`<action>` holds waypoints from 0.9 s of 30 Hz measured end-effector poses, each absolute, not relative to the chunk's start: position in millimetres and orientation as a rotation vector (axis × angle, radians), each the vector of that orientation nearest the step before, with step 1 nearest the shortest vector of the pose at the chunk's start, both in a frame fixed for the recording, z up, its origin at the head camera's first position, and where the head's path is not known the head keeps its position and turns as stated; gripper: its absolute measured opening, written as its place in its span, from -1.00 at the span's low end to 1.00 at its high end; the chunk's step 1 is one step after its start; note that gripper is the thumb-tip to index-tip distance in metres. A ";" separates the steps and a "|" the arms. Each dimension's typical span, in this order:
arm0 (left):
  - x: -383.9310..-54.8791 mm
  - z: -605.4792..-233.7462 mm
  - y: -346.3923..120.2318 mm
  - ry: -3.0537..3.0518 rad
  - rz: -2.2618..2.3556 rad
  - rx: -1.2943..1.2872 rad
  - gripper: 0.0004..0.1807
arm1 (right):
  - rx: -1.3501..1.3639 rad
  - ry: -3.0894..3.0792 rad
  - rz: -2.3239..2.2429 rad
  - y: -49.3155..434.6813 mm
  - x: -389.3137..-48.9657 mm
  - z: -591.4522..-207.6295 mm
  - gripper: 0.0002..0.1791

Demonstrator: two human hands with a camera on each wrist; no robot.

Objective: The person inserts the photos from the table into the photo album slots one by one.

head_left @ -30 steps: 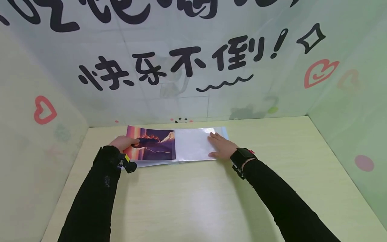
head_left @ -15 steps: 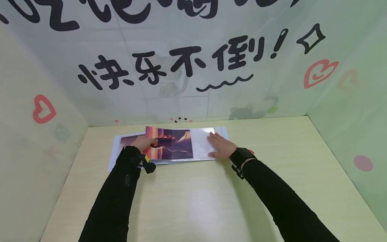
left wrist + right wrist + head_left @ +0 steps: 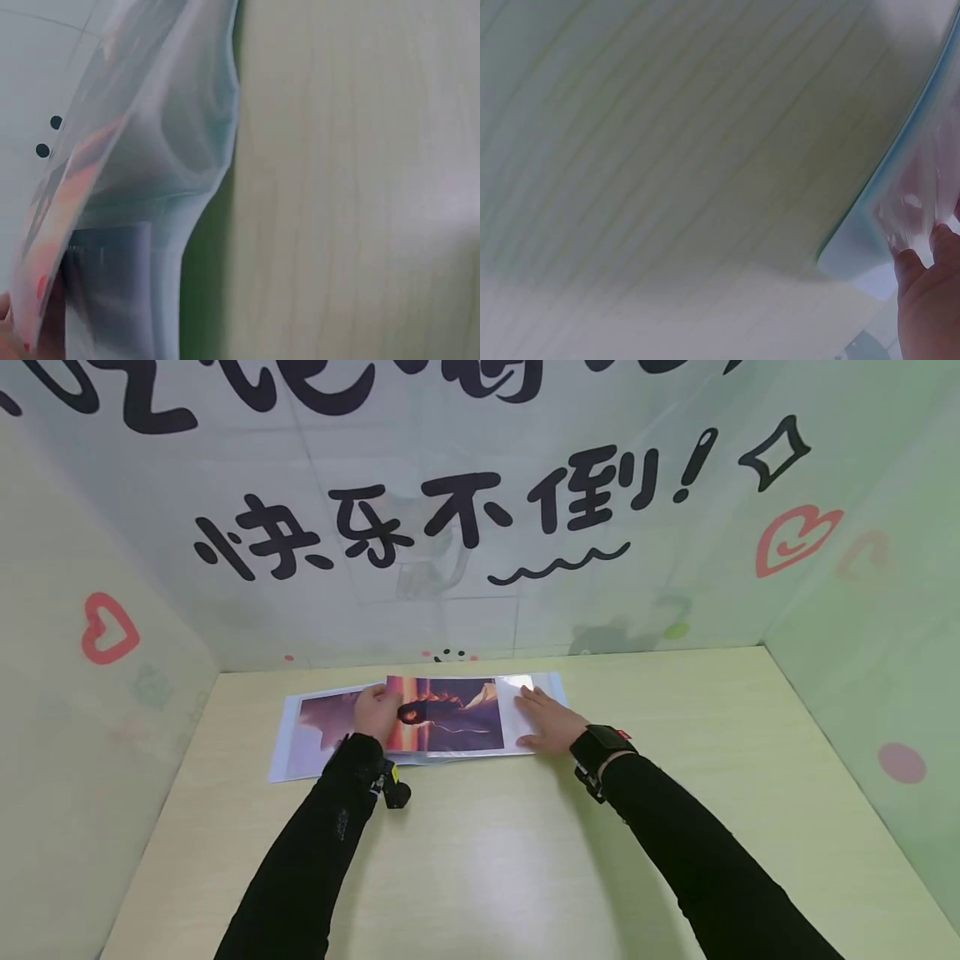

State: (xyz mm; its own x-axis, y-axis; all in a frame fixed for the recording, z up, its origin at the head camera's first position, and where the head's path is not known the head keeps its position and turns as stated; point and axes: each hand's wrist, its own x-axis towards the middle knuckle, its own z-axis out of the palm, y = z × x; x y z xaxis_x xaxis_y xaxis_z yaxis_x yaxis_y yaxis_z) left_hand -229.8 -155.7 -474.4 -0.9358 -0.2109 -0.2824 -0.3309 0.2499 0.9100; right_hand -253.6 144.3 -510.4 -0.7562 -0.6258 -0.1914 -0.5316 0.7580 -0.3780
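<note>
A photo album with clear pockets (image 3: 281,760) lies open across the far part of the table. My left hand (image 3: 375,714) pinches the left edge of a picture print (image 3: 461,714) with an orange and purple scene, lying over the right-hand page. In the left wrist view, the raised print (image 3: 56,217) stands next to the bulging clear pocket (image 3: 187,120), with fingertips at its edge. My right hand (image 3: 553,722) rests with spread fingers on the right end of the page. The right wrist view shows its fingers at the glossy plastic (image 3: 911,202).
A second picture (image 3: 326,714) shows on the left-hand page, partly covered by my left hand. The pale wooden table (image 3: 480,860) runs up to a printed back wall (image 3: 480,618), with side walls left and right.
My left hand has moved right with the print, which slid right over the page. The left-hand page came into view. My right hand stayed in place.
</note>
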 end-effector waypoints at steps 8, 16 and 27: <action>-220.1 -477.2 -132.6 2.308 2.055 -0.335 -0.37 | -0.873 2.645 -0.482 143.7 -250.2 -508.5 -0.15; -224.6 -493.4 -115.1 2.520 1.889 -0.176 -0.39 | -0.844 2.629 -0.504 141.0 -247.5 -501.8 -0.17; -226.7 -494.2 -101.0 2.683 1.544 -0.035 -0.33 | -0.947 2.699 -0.371 140.0 -246.5 -498.8 -0.23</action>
